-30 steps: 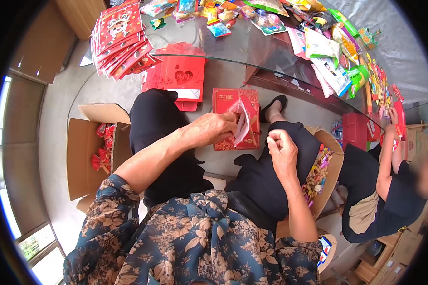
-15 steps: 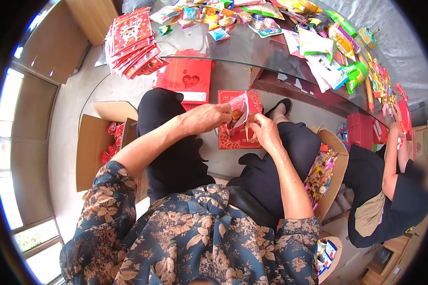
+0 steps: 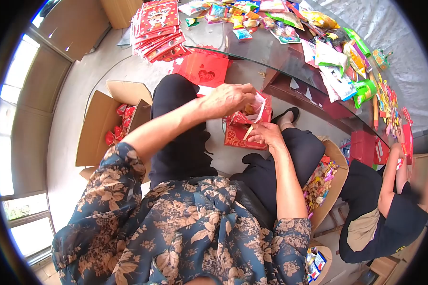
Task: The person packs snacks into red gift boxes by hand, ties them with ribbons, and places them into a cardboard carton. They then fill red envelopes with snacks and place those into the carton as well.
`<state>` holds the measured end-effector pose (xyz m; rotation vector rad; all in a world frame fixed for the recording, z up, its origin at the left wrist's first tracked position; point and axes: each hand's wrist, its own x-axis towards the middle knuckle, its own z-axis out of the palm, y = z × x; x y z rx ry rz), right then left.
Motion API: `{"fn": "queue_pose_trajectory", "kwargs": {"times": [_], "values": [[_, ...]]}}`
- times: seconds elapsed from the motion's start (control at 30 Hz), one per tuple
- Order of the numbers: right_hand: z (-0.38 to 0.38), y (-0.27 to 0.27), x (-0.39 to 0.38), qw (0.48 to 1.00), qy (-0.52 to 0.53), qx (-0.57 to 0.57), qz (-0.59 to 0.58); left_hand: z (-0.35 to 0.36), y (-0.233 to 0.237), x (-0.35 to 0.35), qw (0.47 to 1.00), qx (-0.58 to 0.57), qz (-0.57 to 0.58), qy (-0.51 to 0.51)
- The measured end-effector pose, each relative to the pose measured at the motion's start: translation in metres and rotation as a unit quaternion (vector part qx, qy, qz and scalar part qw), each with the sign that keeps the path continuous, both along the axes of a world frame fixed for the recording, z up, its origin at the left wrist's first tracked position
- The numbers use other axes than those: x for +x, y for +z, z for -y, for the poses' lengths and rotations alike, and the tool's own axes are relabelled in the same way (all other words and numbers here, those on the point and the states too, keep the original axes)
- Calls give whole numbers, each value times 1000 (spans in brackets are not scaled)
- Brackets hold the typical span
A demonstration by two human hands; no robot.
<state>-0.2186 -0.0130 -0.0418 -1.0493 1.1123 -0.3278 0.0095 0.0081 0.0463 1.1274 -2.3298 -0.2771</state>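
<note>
My left hand [image 3: 229,98] pinches the top of a small clear plastic bag [image 3: 251,114] with red snack pieces inside. My right hand [image 3: 267,134] holds the same bag from below and at its right side. Both hands hover over my lap, above a red gift box [image 3: 235,137] lying on the floor between my knees. My legs are in black trousers.
A glass table [image 3: 271,52] in front carries stacks of red packets [image 3: 158,26] and several snack packs. A cardboard box [image 3: 97,128] with red wrapped sweets stands at my left, another box of candy [image 3: 321,183] at my right. A second person [image 3: 385,209] sits on the right.
My right hand came up from my thigh to the bag and now holds it from below. The bag now has snack pieces in it. The view swung slightly left.
</note>
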Motion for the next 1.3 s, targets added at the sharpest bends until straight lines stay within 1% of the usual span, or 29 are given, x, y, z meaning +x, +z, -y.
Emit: {"fn": "queue_pose_trajectory", "kwargs": {"times": [0.07,0.1,0.17,0.23,0.27,0.3,0.37,0.47,0.5,0.57,0.6,0.7,0.8,0.9,1.03,1.1,1.23,1.3], "values": [[0,-3,-1,1000,-8,6,13,-27,10,-14,988,36,-143,55],[-1,-4,-2,1000,-12,9,18,-39,2,-20,983,40,-152,96],[-2,-4,0,1000,-11,12,7,-52,-31,-24,954,186,-160,170],[-3,-4,2,1000,5,19,0,-49,-59,-26,907,336,-122,222],[-4,-3,3,1000,20,24,-1,-43,-98,-23,893,360,-167,210],[-4,-3,3,999,34,28,-2,-39,-114,-24,850,416,-229,227],[-6,-5,7,999,27,41,6,-30,-128,-34,743,516,-346,249],[-10,-10,1,998,34,44,10,-24,-118,-52,666,552,-453,216],[-12,-9,2,998,42,41,11,-23,-123,-54,629,564,-498,195],[-17,-7,2,998,25,51,10,-19,-137,-55,546,580,-585,153],[-19,-6,3,998,21,55,9,-18,-137,-55,516,591,-598,164],[-21,-8,2,998,31,51,-8,-20,-134,-59,475,592,-619,201],[-21,-9,-1,998,46,47,-15,-21,-139,-62,468,586,-639,172],[-22,-9,-3,998,43,48,-17,-20,-140,-63,449,595,-641,183],[-21,-9,-2,997,39,67,-16,-19,-145,-61,449,592,-646,177],[-22,-12,-3,998,13,57,-12,-20,-144,-62,447,585,-656,167],[-22,-11,-4,998,-27,53,-8,-20,-136,-61,457,579,-647,192],[-23,-6,-3,996,-22,80,23,-20,-137,-62,461,571,-652,190]]}}
